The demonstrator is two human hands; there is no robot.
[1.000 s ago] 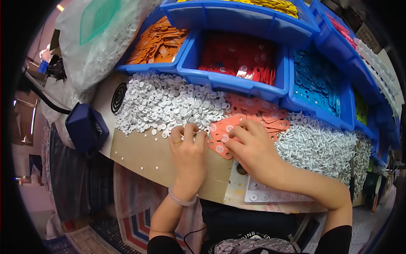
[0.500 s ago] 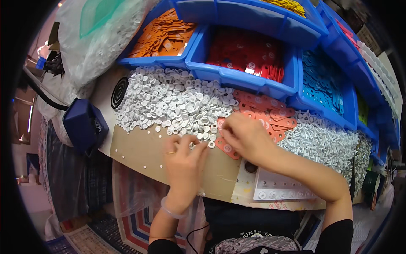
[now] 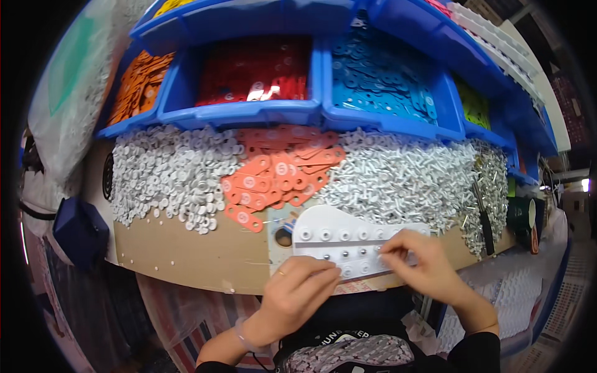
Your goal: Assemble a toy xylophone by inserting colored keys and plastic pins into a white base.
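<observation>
A white board (image 3: 331, 217) with a rounded far edge lies in front of me. White ring-shaped washers (image 3: 344, 234) sit in its far row, small metal studs (image 3: 346, 253) stand in the middle row, and more washers lie in the near row. My right hand (image 3: 424, 264) is closed in a pinch over the right part of the middle row; what its fingertips hold is too small to tell. My left hand (image 3: 300, 291) rests over the board's near left corner, fingers bent together. Whatever is between those fingers is hidden.
Beyond the board lie piles of white washers (image 3: 168, 171), coral-coloured plastic tags (image 3: 273, 173) and silver rivets (image 3: 398, 180). Blue bins (image 3: 242, 115) with red, blue and orange pieces stand behind. A dark blue container (image 3: 79, 231) is at left, a dark tool (image 3: 484, 217) at right.
Both hands have moved from the washers and coral tags to the white board. My view has swung right, and the board's rows now show more fully.
</observation>
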